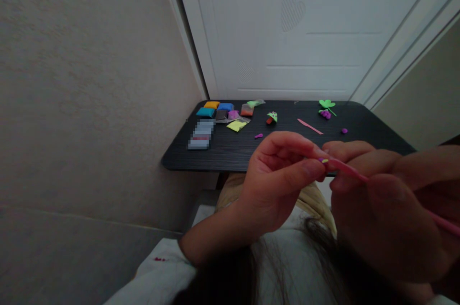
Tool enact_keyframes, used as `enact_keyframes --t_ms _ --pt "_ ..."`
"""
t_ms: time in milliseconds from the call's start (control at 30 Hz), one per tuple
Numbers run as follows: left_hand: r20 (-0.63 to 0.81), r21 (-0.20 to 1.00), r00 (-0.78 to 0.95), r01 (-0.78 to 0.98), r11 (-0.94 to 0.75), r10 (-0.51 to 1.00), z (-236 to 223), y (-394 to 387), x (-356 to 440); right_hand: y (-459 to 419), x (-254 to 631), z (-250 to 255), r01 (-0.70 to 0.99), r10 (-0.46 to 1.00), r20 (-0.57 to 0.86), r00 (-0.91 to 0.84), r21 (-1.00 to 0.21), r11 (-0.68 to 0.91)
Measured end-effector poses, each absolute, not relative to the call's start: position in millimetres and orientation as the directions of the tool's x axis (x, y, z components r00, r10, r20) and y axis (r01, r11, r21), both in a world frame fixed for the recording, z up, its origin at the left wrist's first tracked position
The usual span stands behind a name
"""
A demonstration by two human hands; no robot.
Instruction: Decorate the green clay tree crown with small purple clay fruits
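Observation:
My left hand (283, 175) pinches a small purple clay piece (321, 160) with a yellow bit on it, between thumb and forefinger. In my right hand (391, 199) is a thin pink clay modelling tool (350, 171), its tip pointing at the clay piece; whether it touches cannot be made out. Both hands are held up above the near edge of the table. Beyond them on the table lie a short purple clay piece (258, 136), a small purple ball (344, 131) and a second pink modelling tool (310, 126).
The black table (215, 159) stands against a white door (305, 46). Several clay packets, such as a yellow one (237, 125), lie at the left near a blurred-out flat object (201, 133). Farther back are a green-topped mushroom figure (273, 117), a purple cluster (325, 114) and a green clover (327, 104).

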State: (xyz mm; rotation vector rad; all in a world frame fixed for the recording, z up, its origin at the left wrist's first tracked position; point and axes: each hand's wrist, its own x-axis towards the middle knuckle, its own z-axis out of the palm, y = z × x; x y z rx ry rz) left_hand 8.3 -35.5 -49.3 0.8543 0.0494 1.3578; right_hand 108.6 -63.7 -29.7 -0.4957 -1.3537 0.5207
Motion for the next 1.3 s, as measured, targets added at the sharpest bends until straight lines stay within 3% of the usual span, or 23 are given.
enact_keyframes --t_ms 67,233,600,767,967,1133,1300 --pt "0.442 0.566 0.229 -0.822 -0.071 0.867 -48.9 -35.9 9.0 -60.5 107.4 -29.3 -0.063 0.608 0.787 0.107 -0.605 0.794" --pt "0.427 0.573 0.168 -0.810 -0.123 0.889 -46.6 -36.1 10.4 -56.9 101.7 -30.7 -0.089 0.519 0.827 0.217 -0.513 0.854" --pt "0.570 0.585 0.121 -0.754 -0.299 0.812 -51.2 -33.2 4.9 -58.9 102.5 -30.7 -0.066 0.550 0.815 0.183 -0.548 0.834" --pt "0.628 0.611 0.011 -0.626 -0.484 0.778 -50.3 -34.6 4.2 -54.7 100.0 -34.2 -0.081 0.515 0.823 0.238 -0.512 0.855" --pt "0.675 0.638 -0.017 -0.489 -0.595 0.737 -54.0 -32.8 3.4 -56.1 99.9 -35.9 -0.086 0.521 0.813 0.259 -0.518 0.851" --pt "0.742 0.599 -0.049 -0.400 -0.694 0.669 -55.2 -31.1 2.8 -54.7 101.6 -35.7 -0.091 0.521 0.827 0.212 -0.514 0.853" --pt "0.839 0.504 -0.120 -0.198 -0.841 0.531 -55.6 -30.7 -2.5 -53.3 100.3 -36.1 -0.092 0.531 0.815 0.233 -0.525 0.846"
